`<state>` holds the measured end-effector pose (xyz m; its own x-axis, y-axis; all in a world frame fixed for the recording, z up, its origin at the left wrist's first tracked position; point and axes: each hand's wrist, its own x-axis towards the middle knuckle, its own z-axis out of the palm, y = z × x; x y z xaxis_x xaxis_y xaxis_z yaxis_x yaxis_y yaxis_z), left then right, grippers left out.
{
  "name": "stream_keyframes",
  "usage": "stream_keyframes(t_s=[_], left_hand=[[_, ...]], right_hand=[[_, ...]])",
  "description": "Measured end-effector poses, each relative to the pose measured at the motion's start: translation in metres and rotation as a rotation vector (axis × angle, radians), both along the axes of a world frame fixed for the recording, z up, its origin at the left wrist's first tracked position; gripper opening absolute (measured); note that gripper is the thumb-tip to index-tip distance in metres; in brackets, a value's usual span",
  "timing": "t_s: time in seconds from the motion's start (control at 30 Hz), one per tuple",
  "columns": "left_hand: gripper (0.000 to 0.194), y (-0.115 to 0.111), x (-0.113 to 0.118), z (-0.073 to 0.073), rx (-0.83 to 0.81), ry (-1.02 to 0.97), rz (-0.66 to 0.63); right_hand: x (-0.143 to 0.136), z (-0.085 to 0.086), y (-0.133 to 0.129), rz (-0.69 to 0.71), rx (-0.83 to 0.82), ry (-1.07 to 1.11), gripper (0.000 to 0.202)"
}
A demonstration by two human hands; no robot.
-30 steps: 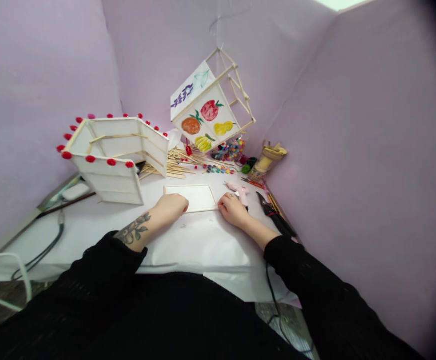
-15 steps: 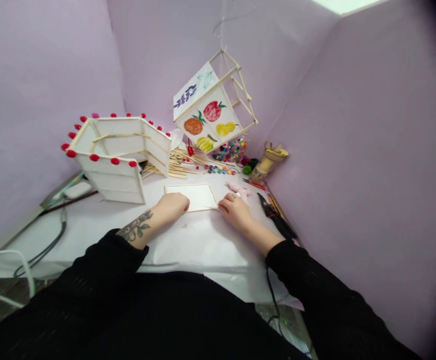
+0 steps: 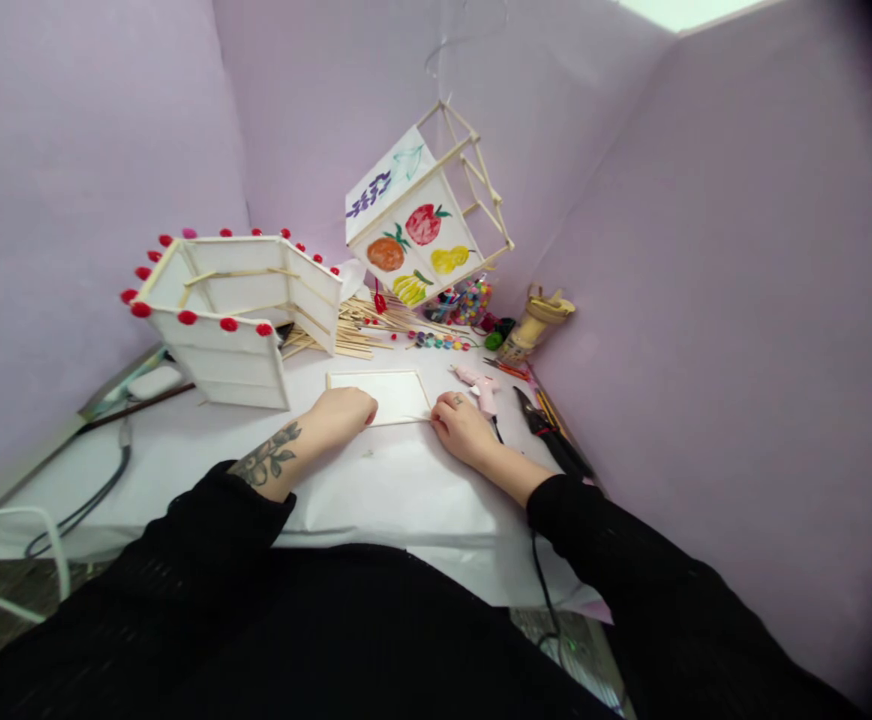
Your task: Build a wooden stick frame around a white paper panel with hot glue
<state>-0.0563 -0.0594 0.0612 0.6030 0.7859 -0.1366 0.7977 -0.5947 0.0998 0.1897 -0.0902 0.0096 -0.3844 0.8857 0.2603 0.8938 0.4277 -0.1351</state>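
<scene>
A flat white panel with a thin wooden frame point(image 3: 398, 393) lies on the white-covered table. My left hand point(image 3: 346, 412) is closed at the panel's lower left corner, its fingertips gripping the frame's edge. At the lower right corner my right hand point(image 3: 460, 424), a ring-like mark on one finger, is closed on the frame too. Just beyond the right hand lies a pink glue gun point(image 3: 481, 385). A white multi-sided frame with red pompoms point(image 3: 233, 360) stands to the left of the panel.
A box lantern with painted fruit point(image 3: 421, 230) hangs above the back. Behind lie wooden sticks point(image 3: 353, 335), beads point(image 3: 442, 341) and a bag of pompoms point(image 3: 473, 300). To the right are a holder point(image 3: 532, 325) and black-handled cutters point(image 3: 556, 435); a cable point(image 3: 106, 485) runs at left.
My right hand has shifted slightly left, and more of the pink glue gun shows. My left hand stays at the panel with hardly any movement.
</scene>
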Motion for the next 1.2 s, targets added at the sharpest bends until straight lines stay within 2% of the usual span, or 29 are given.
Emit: stream_keyframes(t_s=[0.13,0.27,0.73,0.9,1.0,1.1,1.2], left_hand=[[0.022,0.001,-0.001,0.001,0.004,0.012,0.0],[0.022,0.001,-0.001,0.0,0.011,0.014,-0.009],[0.02,0.003,-0.001,0.0,-0.01,0.007,0.0],[0.022,0.003,-0.004,-0.004,-0.003,0.009,-0.016],[0.025,0.002,0.006,-0.009,0.056,-0.058,-0.055],[0.027,-0.003,0.031,-0.014,0.111,-0.142,-0.129],[0.028,-0.006,0.058,-0.019,0.129,-0.119,-0.202]], right_hand=[[0.004,-0.002,0.01,0.056,-0.043,0.128,0.013],[0.006,-0.003,0.018,0.073,-0.113,0.155,0.017],[-0.016,0.006,0.027,-0.078,-0.152,-0.041,0.02],[-0.022,0.011,0.031,-0.111,-0.196,-0.084,0.018],[-0.023,0.013,0.034,-0.118,-0.197,-0.095,0.017],[-0.024,0.015,0.035,-0.136,-0.195,-0.116,0.017],[-0.025,0.017,0.036,-0.143,-0.214,-0.119,0.015]])
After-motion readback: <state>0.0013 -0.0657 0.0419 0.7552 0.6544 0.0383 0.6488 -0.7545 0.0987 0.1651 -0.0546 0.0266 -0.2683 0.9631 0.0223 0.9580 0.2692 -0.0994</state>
